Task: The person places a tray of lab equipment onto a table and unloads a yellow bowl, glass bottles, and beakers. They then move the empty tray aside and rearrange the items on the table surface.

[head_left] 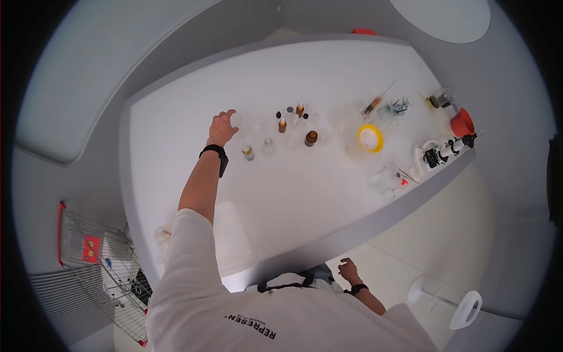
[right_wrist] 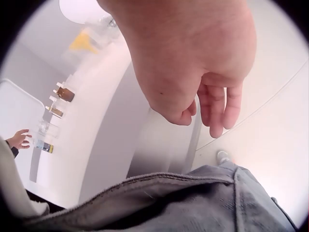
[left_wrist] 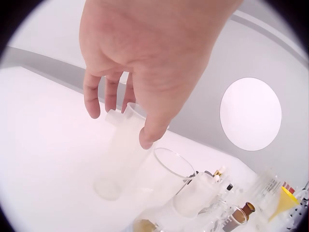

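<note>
At the left part of the white table, my left hand (head_left: pixel 223 128) has its thumb and fingers around the top of a clear cylinder (head_left: pixel 236 120). The left wrist view shows the translucent cylinder (left_wrist: pixel 120 150) upright below my left hand (left_wrist: pixel 145 63), with the thumb at one side of its rim and fingertips at the other. To the right of it is a clear beaker (left_wrist: pixel 190 198). My right hand (head_left: pixel 349 271) hangs beyond the table's front edge, loosely curled and holding nothing; the right wrist view also shows this hand (right_wrist: pixel 193 67) with nothing in its fingers.
Small bottles, including a brown bottle (head_left: pixel 311 138) and a gold-collared bottle (head_left: pixel 248 154), stand mid-table. Farther right are a yellow funnel (head_left: pixel 370 138), a microscope (head_left: pixel 437 155) and a red container (head_left: pixel 462 122). A clear tray (head_left: pixel 234 234) lies near the front edge; a shopping cart (head_left: pixel 105 258) stands left.
</note>
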Demonstrator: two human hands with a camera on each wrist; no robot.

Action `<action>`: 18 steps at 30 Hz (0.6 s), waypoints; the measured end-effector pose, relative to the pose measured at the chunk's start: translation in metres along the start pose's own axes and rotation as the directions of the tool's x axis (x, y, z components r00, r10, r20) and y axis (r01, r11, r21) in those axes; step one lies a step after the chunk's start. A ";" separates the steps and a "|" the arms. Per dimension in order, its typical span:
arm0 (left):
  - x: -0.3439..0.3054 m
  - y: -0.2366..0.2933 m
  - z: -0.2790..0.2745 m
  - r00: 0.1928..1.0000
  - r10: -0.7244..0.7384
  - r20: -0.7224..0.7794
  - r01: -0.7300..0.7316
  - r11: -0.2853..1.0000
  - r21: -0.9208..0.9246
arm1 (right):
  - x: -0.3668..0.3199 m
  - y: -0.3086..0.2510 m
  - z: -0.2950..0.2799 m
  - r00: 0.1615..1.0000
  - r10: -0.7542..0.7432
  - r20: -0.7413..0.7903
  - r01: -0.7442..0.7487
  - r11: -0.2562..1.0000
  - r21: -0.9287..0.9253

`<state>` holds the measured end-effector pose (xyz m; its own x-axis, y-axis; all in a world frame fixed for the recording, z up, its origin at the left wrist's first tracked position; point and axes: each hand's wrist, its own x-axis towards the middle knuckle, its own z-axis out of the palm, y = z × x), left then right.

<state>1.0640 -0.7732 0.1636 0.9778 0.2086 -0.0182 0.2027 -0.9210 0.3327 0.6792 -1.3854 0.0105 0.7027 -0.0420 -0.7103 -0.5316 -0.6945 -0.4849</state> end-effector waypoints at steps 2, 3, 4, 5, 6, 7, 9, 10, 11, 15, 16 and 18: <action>-0.005 -0.002 -0.004 1.000 0.003 -0.022 -0.003 1.000 0.011 | 0.000 0.011 0.004 0.997 0.054 0.049 -0.051 0.997 -0.058; -0.006 -0.005 -0.005 1.000 -0.001 -0.026 0.001 1.000 0.014 | -0.001 0.007 0.002 0.997 0.049 0.052 -0.045 0.997 -0.058; -0.007 -0.006 -0.005 1.000 -0.016 -0.019 0.016 1.000 -0.004 | -0.004 0.005 0.000 0.997 0.060 0.055 -0.056 0.995 -0.081; -0.008 -0.007 -0.004 1.000 -0.029 -0.012 0.028 0.999 -0.022 | -0.006 0.002 -0.003 0.996 0.074 0.055 -0.068 0.992 -0.102; -0.009 -0.007 -0.005 1.000 -0.027 -0.013 0.027 0.999 -0.022 | -0.003 0.001 -0.005 0.996 0.073 0.054 -0.067 0.993 -0.101; -0.010 -0.006 -0.006 0.999 -0.026 -0.021 0.025 0.999 -0.046 | 0.000 0.001 -0.008 0.997 0.075 0.033 -0.072 0.994 -0.080; -0.013 -0.006 -0.007 0.999 -0.022 -0.030 0.019 0.997 -0.069 | 0.006 -0.002 -0.012 0.997 0.078 0.010 -0.077 0.996 -0.055; -0.014 -0.007 -0.005 0.998 -0.019 -0.063 0.014 0.997 -0.076 | 0.010 -0.004 -0.014 0.998 0.057 0.001 -0.056 0.998 -0.029; -0.016 -0.009 -0.005 0.995 -0.018 -0.097 0.010 0.997 -0.082 | 0.013 -0.007 -0.015 0.999 0.035 -0.007 -0.035 0.999 -0.006; -0.047 -0.021 -0.030 0.977 0.005 -0.215 -0.043 0.984 -0.173 | 0.019 -0.028 -0.018 1.000 -0.010 0.009 0.010 1.000 -0.025; -0.061 -0.033 -0.038 0.955 0.062 -0.289 -0.119 0.975 -0.185 | 0.021 -0.028 -0.016 1.000 -0.018 0.018 0.019 0.999 -0.032; -0.101 -0.044 -0.063 0.911 0.095 -0.402 -0.186 0.963 -0.195 | 0.031 -0.029 -0.010 0.998 -0.042 0.045 0.045 0.996 -0.081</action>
<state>0.9527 -0.7331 0.2102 0.8888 0.2351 0.3935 0.0032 -0.8617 0.5074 0.7212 -1.3738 0.0075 0.7021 0.0197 -0.7118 -0.4593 -0.7514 -0.4738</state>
